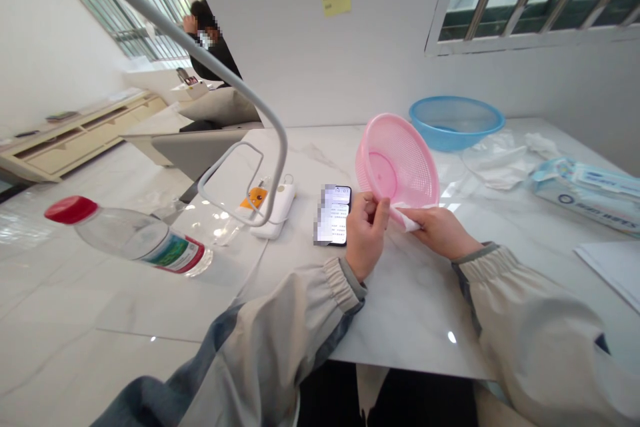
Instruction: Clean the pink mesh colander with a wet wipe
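A pink plastic colander is tilted up off the table, its perforated inside facing right and toward me. My left hand grips its near rim, fingers curled and thumb on top. Beside it on the right, my right hand pinches a white wipe against the colander's rim. Part of the wipe is hidden under the fingers. Just left of my left hand lies a phone with its screen lit.
Behind the colander stands a blue basin. Crumpled wipes and a wipes pack lie at right. A water bottle, a white device and a grey curved stand are at left. A person sits in the background.
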Motion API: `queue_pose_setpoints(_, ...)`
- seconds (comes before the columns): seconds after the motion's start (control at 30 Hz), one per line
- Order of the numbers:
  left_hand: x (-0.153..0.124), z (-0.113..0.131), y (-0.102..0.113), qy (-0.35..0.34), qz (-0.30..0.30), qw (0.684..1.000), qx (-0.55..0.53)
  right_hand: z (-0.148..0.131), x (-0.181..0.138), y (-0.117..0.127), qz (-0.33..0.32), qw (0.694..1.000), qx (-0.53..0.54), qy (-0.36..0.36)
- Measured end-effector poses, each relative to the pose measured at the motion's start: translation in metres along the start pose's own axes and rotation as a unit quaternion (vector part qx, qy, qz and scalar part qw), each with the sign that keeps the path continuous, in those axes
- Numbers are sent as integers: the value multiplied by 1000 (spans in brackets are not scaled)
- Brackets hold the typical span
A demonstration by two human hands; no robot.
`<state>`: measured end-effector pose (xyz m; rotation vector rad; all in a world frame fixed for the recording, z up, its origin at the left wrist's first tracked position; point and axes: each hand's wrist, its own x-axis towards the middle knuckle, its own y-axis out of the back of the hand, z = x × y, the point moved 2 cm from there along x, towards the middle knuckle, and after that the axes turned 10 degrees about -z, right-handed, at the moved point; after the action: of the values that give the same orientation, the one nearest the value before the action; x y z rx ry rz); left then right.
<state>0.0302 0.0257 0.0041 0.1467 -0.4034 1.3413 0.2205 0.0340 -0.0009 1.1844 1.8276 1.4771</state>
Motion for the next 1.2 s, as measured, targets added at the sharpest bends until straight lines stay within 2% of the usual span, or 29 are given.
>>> queue_pose_setpoints(0.2,-2,-3,0,-2,-33,999,32,0,0,0,0,1000,-23,10)
queue_pose_setpoints(0.47,-9,-5,-8,41,-132,979,147,1,1,-3,16,999,-6,34)
queue_pose_setpoints(0.63,-10,-4,-7,33,-115,979,167,3,1,-2,12,1000,4,28)
queue_pose_setpoints(0.8,-4,2,0,-8,-13,999,46,0,1,-2,5,1000,-4,4)
queue_pose_setpoints(0.87,-2,1,2,-2,1,1000,25,-1,1,-2,7,1000,-16,-1)
queue_pose_setpoints(1.1,-2,-3,2,21,-39,997,66,-3,1,-2,5,1000,-22,15)
queue_pose_setpoints(1.2,-5,-1,-2,20,-87,991,103,-5,2,0,16,999,10,34)
